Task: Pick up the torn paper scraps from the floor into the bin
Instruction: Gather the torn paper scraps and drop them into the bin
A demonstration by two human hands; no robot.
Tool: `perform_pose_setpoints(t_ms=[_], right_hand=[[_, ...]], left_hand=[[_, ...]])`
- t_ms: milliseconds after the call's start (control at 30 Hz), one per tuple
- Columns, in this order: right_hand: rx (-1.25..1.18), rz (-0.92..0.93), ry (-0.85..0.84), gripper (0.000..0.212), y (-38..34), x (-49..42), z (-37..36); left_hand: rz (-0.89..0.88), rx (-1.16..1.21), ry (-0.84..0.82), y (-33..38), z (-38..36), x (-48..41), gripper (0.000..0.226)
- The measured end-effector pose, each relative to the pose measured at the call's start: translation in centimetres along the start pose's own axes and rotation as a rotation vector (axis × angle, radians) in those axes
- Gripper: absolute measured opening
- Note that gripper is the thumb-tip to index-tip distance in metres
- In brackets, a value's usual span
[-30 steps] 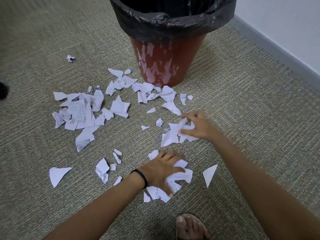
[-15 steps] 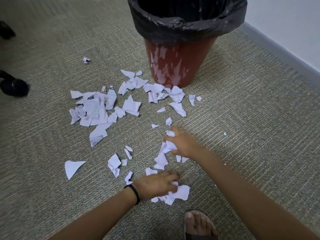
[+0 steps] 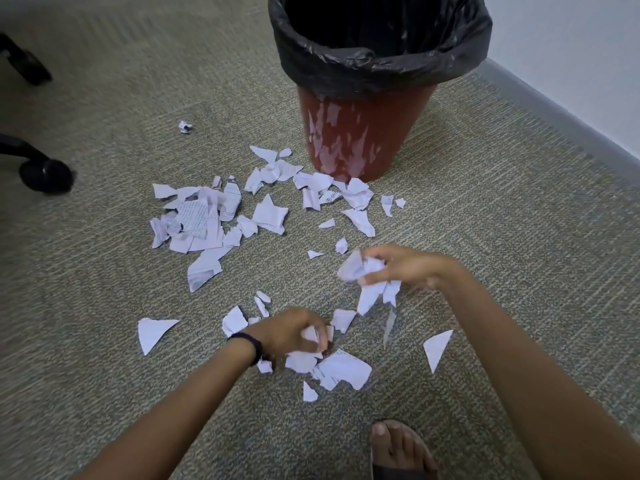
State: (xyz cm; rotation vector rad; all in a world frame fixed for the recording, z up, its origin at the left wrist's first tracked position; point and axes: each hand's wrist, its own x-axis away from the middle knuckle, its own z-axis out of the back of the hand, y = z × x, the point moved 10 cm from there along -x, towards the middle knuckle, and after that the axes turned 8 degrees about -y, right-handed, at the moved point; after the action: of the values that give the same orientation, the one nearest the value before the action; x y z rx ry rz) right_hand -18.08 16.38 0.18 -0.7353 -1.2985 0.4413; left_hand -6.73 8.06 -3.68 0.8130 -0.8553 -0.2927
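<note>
1. Paper scraps [image 3: 204, 220] lie strewn over the carpet [image 3: 502, 271] across the middle of the frame, the thickest heap at centre left, more pieces pressed against the foot of the bin [image 3: 363, 147], and a looser scatter at lower centre around the person's hands.
2. The bin, red-brown with a black liner [image 3: 346, 71] folded over its rim, stands at top centre, well apart from both hands; its mouth is open and dark.
3. The right hand [image 3: 405, 266], at centre right, is lifted off the carpet with its fingers curled round a crumpled bunch of scraps [image 3: 370, 278]; several pieces hang loose below the fist.
4. The left hand [image 3: 287, 336], at lower centre with a black wristband [image 3: 251, 344] on the wrist, is low over the carpet, fingers bent in and pinching a small wad [image 3: 310, 334], with flat pieces lying just beside and below it.
5. To my eye the step is gathering a handful before carrying it to the bin. Doing it well means closing the right fist tighter first, because those dangling pieces look ready to drop on the way.
6. The left hand would do best to sweep the flat scraps together against the carpet, then scoop, rather than pick one at a time.
7. A lone triangle [image 3: 437, 348] at lower right, another [image 3: 152, 332] at lower left and a tiny crumpled ball [image 3: 184, 126] at upper left sit apart and will need separate reaches.
8. A sandalled foot [image 3: 398, 448] shows at the bottom edge, and a chair castor [image 3: 45, 174] at the left edge.
</note>
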Motion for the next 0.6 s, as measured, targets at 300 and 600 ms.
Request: perform_pose_setpoints(t_ms=[300,600], right_hand=[[-1.053,0.669,0.347,0.009,-11.3,8.0,9.6],[-1.39,0.849,0.611,0.019,-18.2,10.8,14.7]], left_hand=[[0.001,0.753,0.561,4.8,15.2,5.5,0.012],[-0.415,1.329,0.916,14.3,28.1,5.5,0.026]])
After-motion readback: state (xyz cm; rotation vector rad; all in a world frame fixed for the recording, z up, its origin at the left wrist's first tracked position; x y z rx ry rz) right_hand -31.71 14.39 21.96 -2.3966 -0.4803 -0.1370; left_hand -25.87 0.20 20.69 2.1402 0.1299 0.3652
